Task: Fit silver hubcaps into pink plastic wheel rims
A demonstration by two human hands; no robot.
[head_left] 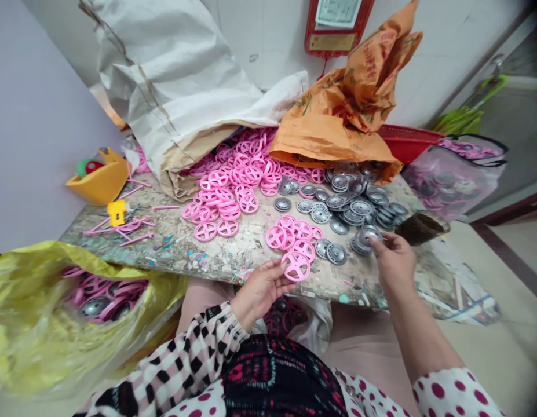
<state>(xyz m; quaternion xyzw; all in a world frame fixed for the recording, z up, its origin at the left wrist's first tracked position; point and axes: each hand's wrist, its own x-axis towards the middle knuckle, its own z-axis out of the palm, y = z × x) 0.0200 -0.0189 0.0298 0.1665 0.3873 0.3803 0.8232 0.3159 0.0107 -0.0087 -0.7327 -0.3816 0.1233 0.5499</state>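
Note:
My left hand (265, 289) pinches a pink plastic wheel (296, 266) by its rim at the table's front edge. Between finger and thumb of my right hand (394, 258) is a grey hubcap-like disc (368, 236), held over other discs at the right. Just beyond my left hand lies a small group of pink wheels (289, 231), with a few loose grey discs (336, 253) beside it. A large heap of pink wheels (246, 168) spills from a white sack (181, 75). The pile of grey discs (359, 207) comes out of an orange sack (338, 127).
A yellow bag (16, 301) of assembled wheels hangs at the left front. Pink rods (135, 237) and a yellow piece (116, 213) lie on the worn table (172, 252). A dark cup (420, 227) lies at the right. Behind are a red basket (407, 142) and a filled clear bag (450, 179).

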